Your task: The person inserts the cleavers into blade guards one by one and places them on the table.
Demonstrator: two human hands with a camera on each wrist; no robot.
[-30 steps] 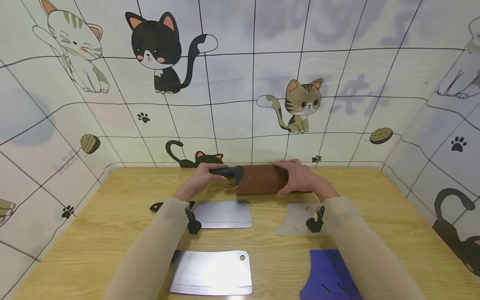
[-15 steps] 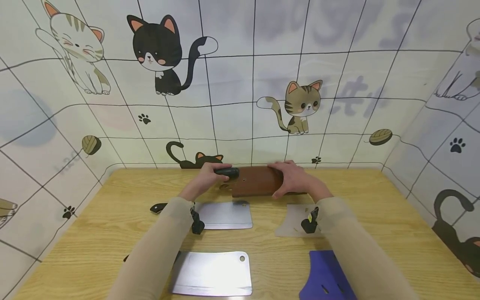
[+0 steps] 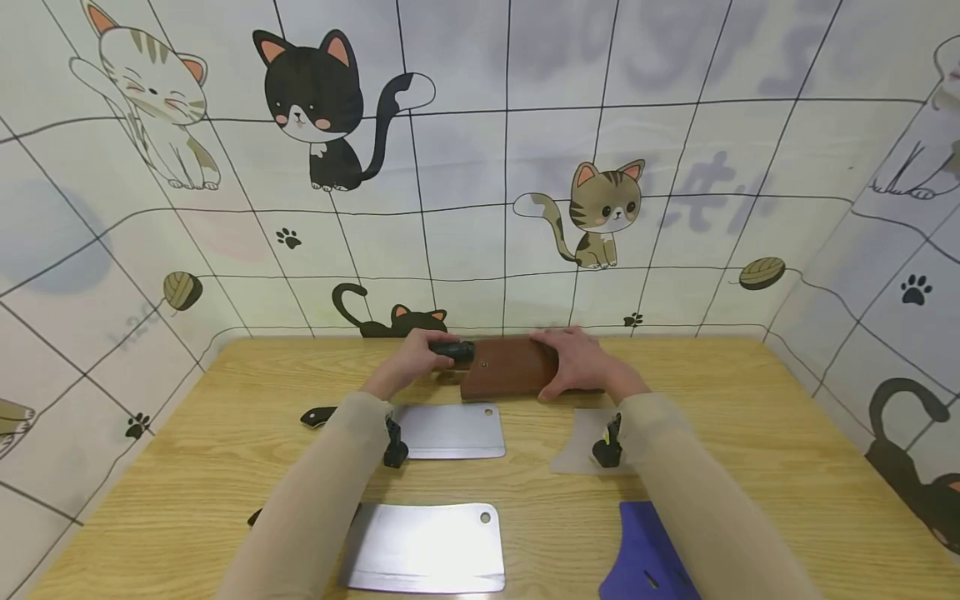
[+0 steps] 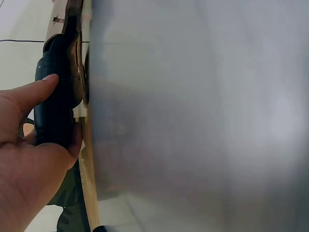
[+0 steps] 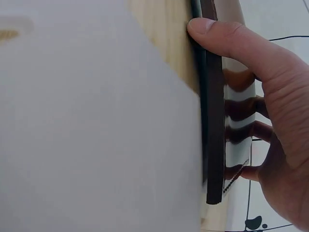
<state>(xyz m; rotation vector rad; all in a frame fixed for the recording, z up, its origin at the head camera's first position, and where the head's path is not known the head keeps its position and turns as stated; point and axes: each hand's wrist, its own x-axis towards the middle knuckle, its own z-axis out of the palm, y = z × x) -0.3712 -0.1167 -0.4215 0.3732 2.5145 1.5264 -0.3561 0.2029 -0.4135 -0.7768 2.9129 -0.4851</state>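
Observation:
At the back of the table a brown sheath [image 3: 510, 371] covers the blade of a knife, whose black handle [image 3: 452, 351] sticks out to the left. My left hand [image 3: 414, 357] grips that handle; in the left wrist view the thumb lies along the handle [image 4: 53, 106]. Around the sheath's right part my right hand [image 3: 585, 362] is spread, thumb on the near side and fingers over the far side. The right wrist view shows the sheath [image 5: 215, 125] edge-on between thumb and fingers. Its blade is hidden.
Two cleavers lie flat in front, one behind [image 3: 450, 432] and one nearer [image 3: 427, 546]. To the right are a translucent whitish sheet [image 3: 576, 450] and a purple one with slots [image 3: 637, 550]. A cat-patterned wall [image 3: 465, 242] stands right behind the table.
The brown sheath and my right hand have moved left and slightly nearer. My left hand has shifted a little to the right, still on the handle.

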